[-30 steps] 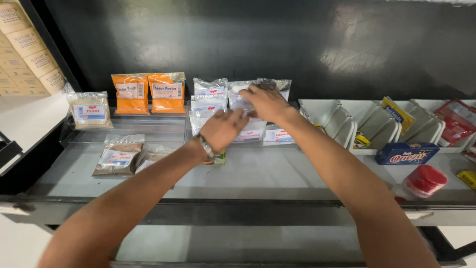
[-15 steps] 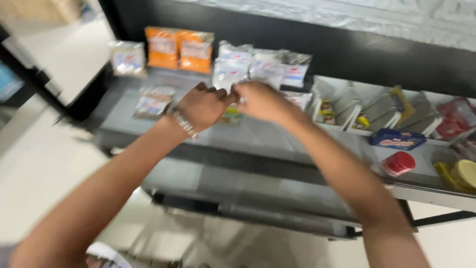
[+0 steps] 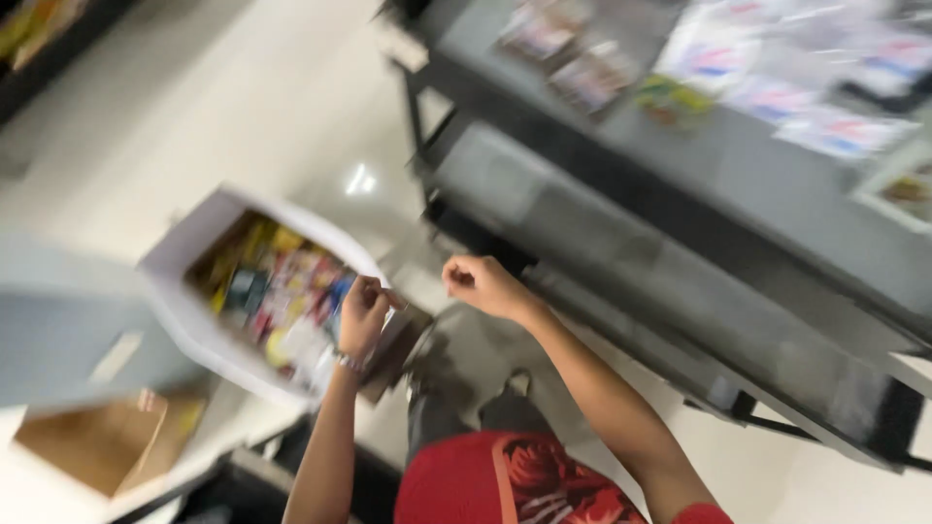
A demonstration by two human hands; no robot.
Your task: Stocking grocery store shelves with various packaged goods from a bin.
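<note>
Left hand: your left hand is curled over the near rim of the open white carton, fingers folded in; whether it pinches a packet or only the edge, you cannot tell (the frame is smeared by motion).
Right hand: your right hand is closed in a loose fist just right of the carton, above the floor, and shows nothing between its fingers.
Carton: it stands tilted toward you with its flaps open, so its load of mixed colourful snack packets faces up within reach of the left hand.
Brown box: a smaller cardboard box sits below and left of the carton, its top open, its contents out of sight.
Shelf rack: the grey metal shelving rises to the right of the carton; the packets on its top tier lie flat in rows, faces up, well apart from both hands.
Lower tier: the shelf level nearer the carton looks bare from this view.
Floor: pale glossy tiles stretch behind the carton, with a bright ceiling-light glint on them.
You: your red shirt and dark trousers show below the carton's right side.
</note>
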